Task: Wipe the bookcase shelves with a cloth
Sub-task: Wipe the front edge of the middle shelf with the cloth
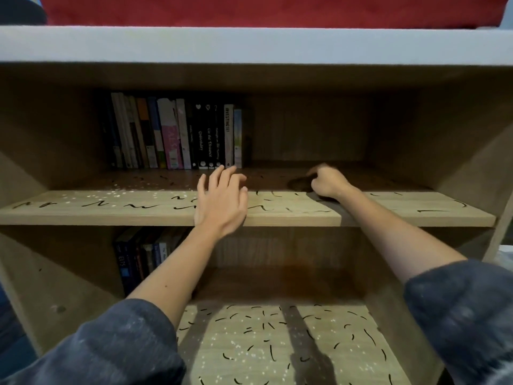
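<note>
A light wooden bookcase fills the view. Its upper shelf (111, 211) carries black squiggly marks and white specks. My right hand (327, 180) reaches into the shadowed right part of that shelf and grips a dark cloth (298, 183), pressed on the board. My left hand (222, 198) rests open on the shelf's front middle, fingers spread, holding nothing. The lower shelf (277, 343) shows many black marks and white specks too.
A row of upright books (175, 134) stands at the back left of the upper shelf. More books (138, 257) stand at the left of the lower shelf. A red fabric item (249, 9) lies on the bookcase top (249, 44).
</note>
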`<state>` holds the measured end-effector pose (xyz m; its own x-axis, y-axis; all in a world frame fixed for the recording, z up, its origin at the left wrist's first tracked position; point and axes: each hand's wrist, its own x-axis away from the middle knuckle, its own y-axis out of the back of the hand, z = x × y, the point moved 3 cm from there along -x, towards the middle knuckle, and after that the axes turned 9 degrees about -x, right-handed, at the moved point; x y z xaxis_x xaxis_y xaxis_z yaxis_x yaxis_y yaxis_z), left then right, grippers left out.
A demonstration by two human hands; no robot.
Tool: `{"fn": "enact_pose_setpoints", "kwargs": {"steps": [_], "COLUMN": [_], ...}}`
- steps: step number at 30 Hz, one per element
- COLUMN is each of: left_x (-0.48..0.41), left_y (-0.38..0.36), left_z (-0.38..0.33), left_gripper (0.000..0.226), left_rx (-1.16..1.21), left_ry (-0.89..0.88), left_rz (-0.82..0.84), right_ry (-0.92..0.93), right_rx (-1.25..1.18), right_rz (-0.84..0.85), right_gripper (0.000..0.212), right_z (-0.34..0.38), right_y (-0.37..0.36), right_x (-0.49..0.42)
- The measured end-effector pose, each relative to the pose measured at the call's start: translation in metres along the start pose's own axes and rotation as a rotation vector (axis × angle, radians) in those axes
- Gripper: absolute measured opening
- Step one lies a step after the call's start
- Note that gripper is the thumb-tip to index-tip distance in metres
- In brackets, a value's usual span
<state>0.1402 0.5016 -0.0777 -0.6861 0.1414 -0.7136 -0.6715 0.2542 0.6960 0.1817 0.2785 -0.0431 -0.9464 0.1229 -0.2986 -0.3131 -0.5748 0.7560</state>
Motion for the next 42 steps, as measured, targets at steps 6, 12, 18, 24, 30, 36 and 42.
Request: {"fn": "enact_pose_setpoints", "kwargs": {"steps": [6,12,18,24,30,36,42], "left_x": [0.001,0.038,0.049,0.033,0.019,0.007,0.003], "left_y": [0.001,0.01,0.02,0.035,0.041,0.037,0.026], "left_z": [0.001,0.002,0.037,0.076,0.093,0.089,0.091], "left_gripper": [0.038,0.035,0.033,0.036,0.027,0.027,0.035], "left_rx": [0.13,0.542,0.481,0.405,0.321,0.303,0.24], "left_ry": [-0.003,0.034,0.067,0.123,0.163,0.165,0.241], "left_rz": [-0.063,-0.136,-0.21,-0.211,-0.162,-0.129,-0.138], "right_ry": [0.357,0.747,0.72,0.693,0.707,0.62,0.339], "right_rx": [-0.172,0.064,-0.052,-0.084,-0.036,-0.117,-0.285], "right_rz": [0.126,-0.179,-0.366,-0.341,-0.274,-0.188,-0.093], "right_gripper": [0.031,0.034,0.035,0.035,0.033,0.035,0.037], "right_z": [0.043,0.036,0.042,0.059,0.076,0.105,0.108], "right_y": [-0.012,-0.045,-0.065,-0.068,-0.068,-0.055,-0.04], "right_x": [0.073,0.157,0.153,0.15,0.142,0.116,0.03]}}
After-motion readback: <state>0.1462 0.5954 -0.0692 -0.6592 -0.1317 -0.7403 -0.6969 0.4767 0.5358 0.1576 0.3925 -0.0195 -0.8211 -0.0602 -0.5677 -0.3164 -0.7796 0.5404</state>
